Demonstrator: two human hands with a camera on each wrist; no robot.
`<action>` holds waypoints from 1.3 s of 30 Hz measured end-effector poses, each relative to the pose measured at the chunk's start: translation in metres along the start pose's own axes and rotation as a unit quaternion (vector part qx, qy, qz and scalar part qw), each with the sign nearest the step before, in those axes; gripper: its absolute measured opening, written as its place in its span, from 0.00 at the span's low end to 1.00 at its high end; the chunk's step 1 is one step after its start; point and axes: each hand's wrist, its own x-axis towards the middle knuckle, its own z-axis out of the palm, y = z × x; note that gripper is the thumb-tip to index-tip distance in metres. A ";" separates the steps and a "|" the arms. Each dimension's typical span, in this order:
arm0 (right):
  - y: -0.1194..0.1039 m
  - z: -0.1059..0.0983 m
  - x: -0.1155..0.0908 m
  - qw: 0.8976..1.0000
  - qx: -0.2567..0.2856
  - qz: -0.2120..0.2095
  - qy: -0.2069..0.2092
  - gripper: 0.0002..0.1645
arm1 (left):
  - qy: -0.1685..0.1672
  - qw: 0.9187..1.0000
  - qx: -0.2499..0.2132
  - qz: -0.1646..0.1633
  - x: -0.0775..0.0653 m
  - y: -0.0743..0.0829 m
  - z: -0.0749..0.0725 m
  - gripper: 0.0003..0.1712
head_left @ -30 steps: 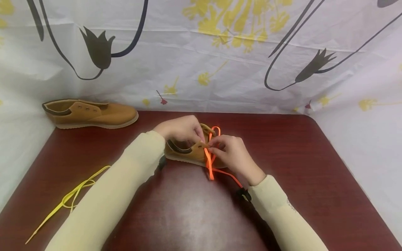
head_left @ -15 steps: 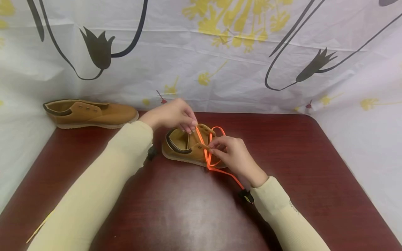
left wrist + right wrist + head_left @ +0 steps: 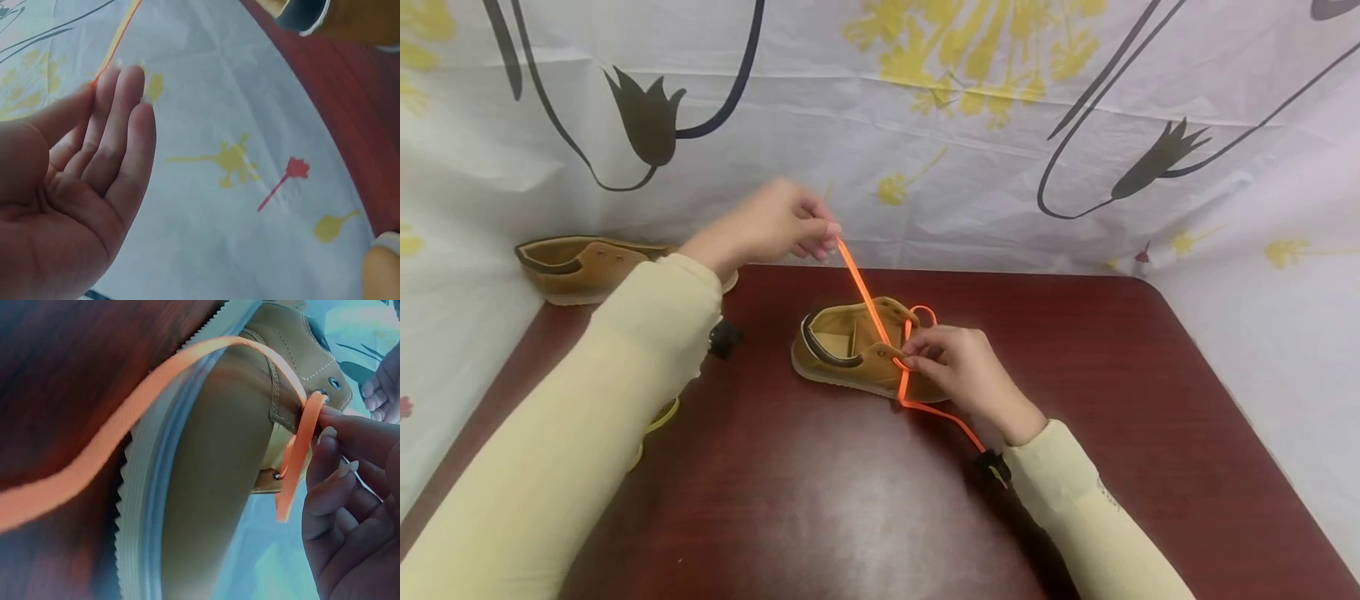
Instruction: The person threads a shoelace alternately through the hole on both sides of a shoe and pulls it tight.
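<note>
Raised above the back of the table, my left hand pinches an orange shoelace between thumb and fingers. The lace runs taut down to a tan low shoe, which stands with its toe to the right. At the eyelets my right hand pinches the near flap's edge. In the right wrist view the lace passes through an eyelet beside the fingertips, and another length crosses the sole's edge onto the table. That hand covers part of the shoe's front in the head view.
A second tan shoe, with no lace in its visible eyelets, stands at the back left, partly behind the left arm. A yellow lace shows beside the left sleeve. White printed sheeting borders the dark red table.
My left hand has moved up and left from the shoe, drawing the orange lace out with it. The loop at the near side has shortened. My right hand has stayed at the flap.
</note>
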 end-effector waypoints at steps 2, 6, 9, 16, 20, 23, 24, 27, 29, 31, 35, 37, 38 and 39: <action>0.000 -0.001 0.001 1.000 0.002 -0.009 -0.005 0.06 | 0.019 1.000 -0.007 -0.006 -0.004 0.003 -0.006 0.14; 0.000 -0.005 0.004 0.999 -0.013 -0.025 -0.021 0.05 | 0.050 0.999 -0.004 -0.018 -0.010 0.010 -0.018 0.14; 0.000 -0.009 0.005 0.998 -0.039 -0.039 -0.031 0.06 | 0.063 0.998 0.005 -0.021 -0.013 0.014 -0.024 0.14; 0.004 -0.012 0.003 0.995 -0.071 -0.065 -0.022 0.07 | 0.071 0.997 0.006 -0.006 -0.020 0.026 -0.031 0.14; 0.010 -0.009 -0.004 0.999 -0.022 -0.029 0.004 0.11 | 0.069 0.998 0.003 -0.001 -0.025 0.032 -0.032 0.14; 0.015 -0.006 -0.008 0.999 0.004 0.017 0.028 0.15 | 0.069 0.998 0.005 0.003 -0.029 0.036 -0.033 0.14; 0.016 -0.005 -0.009 0.999 0.008 0.034 0.032 0.16 | 0.069 0.998 0.009 0.005 -0.030 0.037 -0.033 0.14; 0.018 -0.003 -0.011 0.996 0.016 0.084 0.028 0.18 | 0.071 0.997 0.012 0.007 -0.033 0.040 -0.034 0.15; 0.019 -0.001 -0.012 0.994 0.031 0.104 0.011 0.17 | 0.073 0.997 0.014 0.006 -0.035 0.041 -0.034 0.15; 0.020 0.001 -0.011 0.992 0.053 0.113 -0.007 0.14 | 0.074 0.997 0.015 0.005 -0.037 0.042 -0.034 0.15; 0.022 0.006 -0.010 0.989 0.094 0.110 -0.024 0.09 | 0.078 0.997 0.015 0.007 -0.039 0.042 -0.035 0.15; 0.023 0.008 -0.009 0.988 0.106 0.110 -0.019 0.06 | 0.081 0.997 0.018 0.008 -0.041 0.041 -0.037 0.15; 0.023 0.009 -0.009 0.988 0.110 0.110 -0.014 0.06 | 0.083 0.996 0.019 0.009 -0.042 0.041 -0.038 0.16; 0.024 0.010 -0.009 0.987 0.114 0.110 -0.009 0.05 | 0.084 0.996 0.021 0.009 -0.042 0.040 -0.039 0.16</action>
